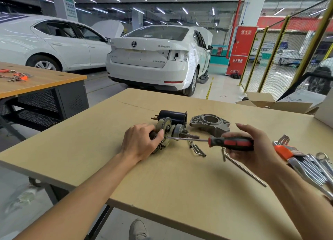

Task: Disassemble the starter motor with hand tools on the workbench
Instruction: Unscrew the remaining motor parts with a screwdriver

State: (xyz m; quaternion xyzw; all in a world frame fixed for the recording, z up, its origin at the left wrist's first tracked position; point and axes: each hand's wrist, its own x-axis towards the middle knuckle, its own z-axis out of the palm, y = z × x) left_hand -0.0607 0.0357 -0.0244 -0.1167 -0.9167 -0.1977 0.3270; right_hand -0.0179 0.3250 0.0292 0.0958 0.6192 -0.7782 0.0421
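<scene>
On the pale wooden workbench (176, 182), the left hand (139, 143) curls around the near end of the grimy metal starter motor core (171, 131), which lies on its side near the bench's middle. The right hand (252, 146) grips the black-and-red handle of a screwdriver (230, 142), whose thin steel shaft runs left to the motor by the left thumb. Just beyond the core lies a black cylindrical motor casing (173, 116), and to its right a grey cast-metal end housing (210, 123). Long steel bolts (197, 148) lie near the core. At the right edge lies a set of chrome wrenches (313, 169) beside an orange hex-key holder (284, 150).
</scene>
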